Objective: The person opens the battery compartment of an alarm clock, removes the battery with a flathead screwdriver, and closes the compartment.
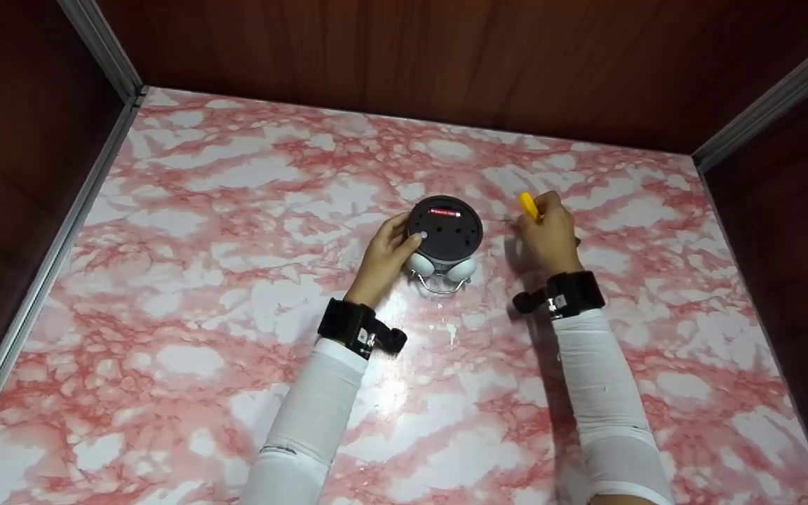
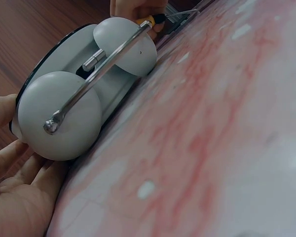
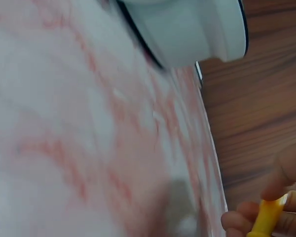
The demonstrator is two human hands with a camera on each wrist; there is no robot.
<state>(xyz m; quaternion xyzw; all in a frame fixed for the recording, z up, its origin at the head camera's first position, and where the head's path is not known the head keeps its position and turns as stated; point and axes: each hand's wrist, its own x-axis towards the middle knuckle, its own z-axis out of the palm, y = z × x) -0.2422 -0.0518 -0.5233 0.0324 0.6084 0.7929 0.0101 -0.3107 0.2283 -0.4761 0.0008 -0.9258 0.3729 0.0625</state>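
Observation:
A twin-bell alarm clock (image 1: pixel 449 242) lies face down, its black back up and its bells towards me. A red battery (image 1: pixel 445 212) shows in the open slot in its back. My left hand (image 1: pixel 379 259) grips the clock's left side, the thumb over the edge of the back. In the left wrist view, two white bells (image 2: pixel 59 116) and a chrome carrying handle (image 2: pixel 106 69) face the camera. Right of the clock, my right hand (image 1: pixel 551 235) holds a screwdriver by its yellow handle (image 1: pixel 529 205); its thin metal shaft (image 2: pixel 185 12) points away from the clock.
The clock lies on a red-and-white marbled tabletop (image 1: pixel 186 315). Dark wood panels (image 1: pixel 390 56) stand at the back and both sides, with metal trim (image 1: pixel 106 52) in the corners. Each wrist wears a black strap (image 1: pixel 576 293) with a small camera.

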